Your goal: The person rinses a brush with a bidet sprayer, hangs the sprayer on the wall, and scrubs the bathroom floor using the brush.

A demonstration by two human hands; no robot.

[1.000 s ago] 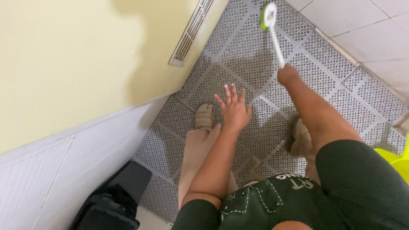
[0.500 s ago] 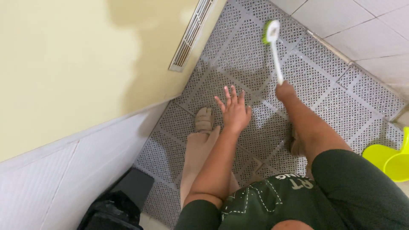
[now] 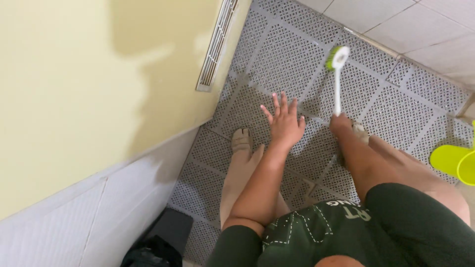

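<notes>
Right hand point(image 3: 341, 123) gripping brush point(image 3: 337, 79), left hand point(image 3: 284, 121) spread over mat point(image 3: 282, 49)

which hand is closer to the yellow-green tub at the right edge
Right. The right hand, gripping the white brush handle, sits left of the yellow-green tub, with grey floor mat between. The left hand, open with fingers spread, is farther left still.

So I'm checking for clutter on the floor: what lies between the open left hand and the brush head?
In the head view, only bare grey perforated floor mat lies between the left hand and the brush head.
</notes>
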